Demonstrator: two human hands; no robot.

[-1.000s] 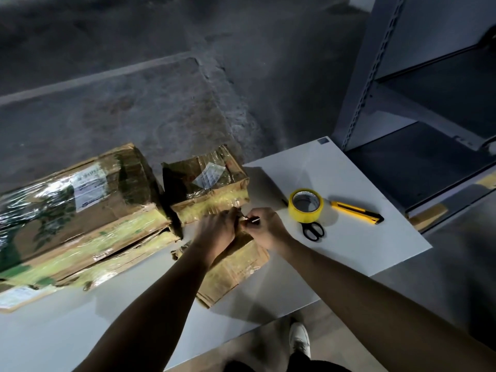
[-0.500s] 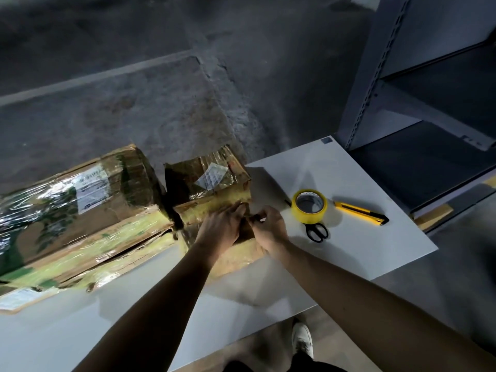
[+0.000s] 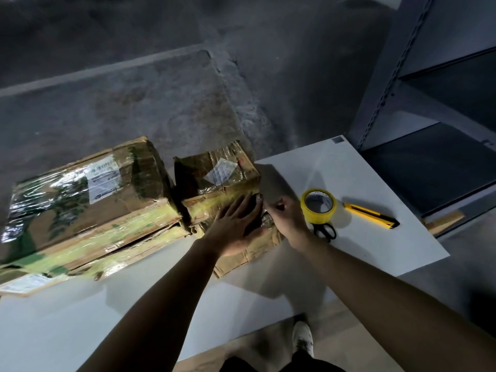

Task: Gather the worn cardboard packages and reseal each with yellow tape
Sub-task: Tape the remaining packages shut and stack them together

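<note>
Left hand (image 3: 236, 226) lying flat, fingers straight, pressing small package (image 3: 228, 183); right hand (image 3: 285, 218) pinching package's right edge; tape roll (image 3: 318, 205) sitting just beside it on counter (image 3: 375, 253).

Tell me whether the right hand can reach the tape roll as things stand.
Probably yes. The right hand is just beside the tape roll, with nothing between them; the scissors lie off to the near side.

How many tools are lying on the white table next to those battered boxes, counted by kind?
Yellow tape roll: 1
Black-handled scissors: 1
Yellow utility knife: 1
Total: 3
</note>
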